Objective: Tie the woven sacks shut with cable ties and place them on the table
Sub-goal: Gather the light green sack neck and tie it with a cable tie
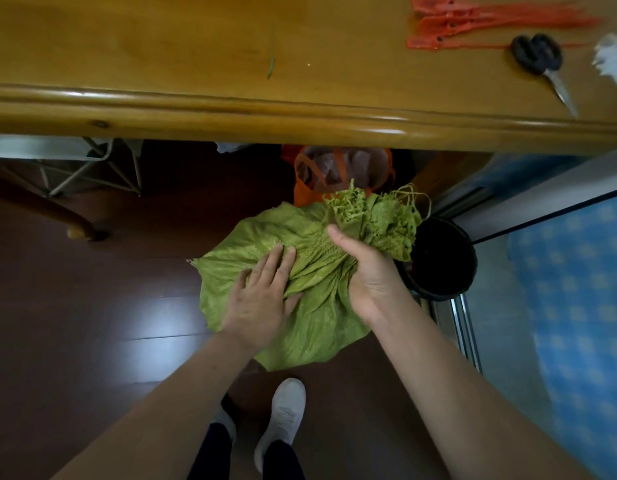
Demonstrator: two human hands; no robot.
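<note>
Your crumpled green woven sack sits below the tabletop; right grip clenches its frayed neck, left grip presses open-fingered.

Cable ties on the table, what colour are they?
The cable ties are orange-red; the head view shows them best.

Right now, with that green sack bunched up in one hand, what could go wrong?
The orange cable ties lie on the table, away from both hands; reaching for one means the left hand leaves the green sack, and the bunched neck might loosen in the grip of the right hand. The frayed strands at the mouth could also snag a tie.
</note>
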